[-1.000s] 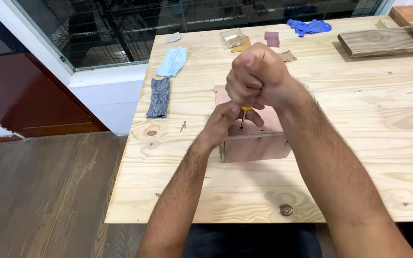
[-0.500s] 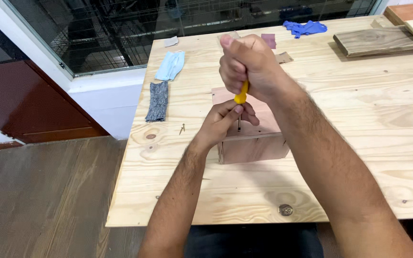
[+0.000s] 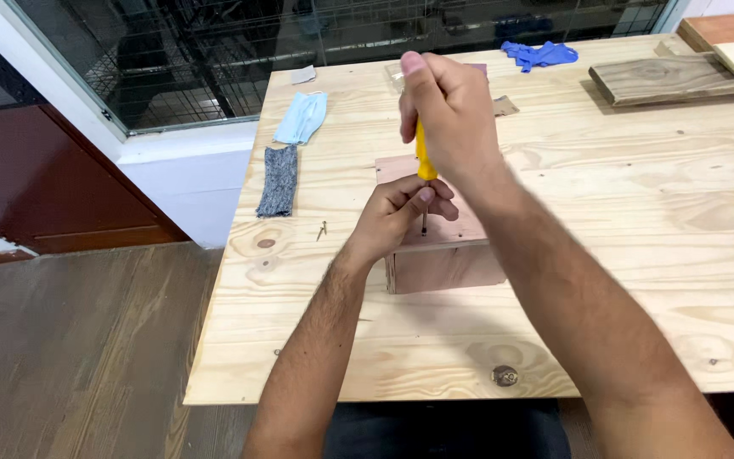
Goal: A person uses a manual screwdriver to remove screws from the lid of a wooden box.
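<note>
Matt reddish wooden box [image 3: 443, 255] on pale knotty pine table [image 3: 639, 221]; glossy yellow plastic screwdriver handle [image 3: 423, 157].

We are in a woodworking workshop: a bare pine table [image 3: 639, 221], stacked planks [image 3: 690, 72] at upper right, a loose screw [image 3: 322, 229] left of centre.

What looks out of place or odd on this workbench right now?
A loose screw lies alone on the table, left of the wooden box, apart from the work. Otherwise nothing stands out: no spill or damage shows.
</note>
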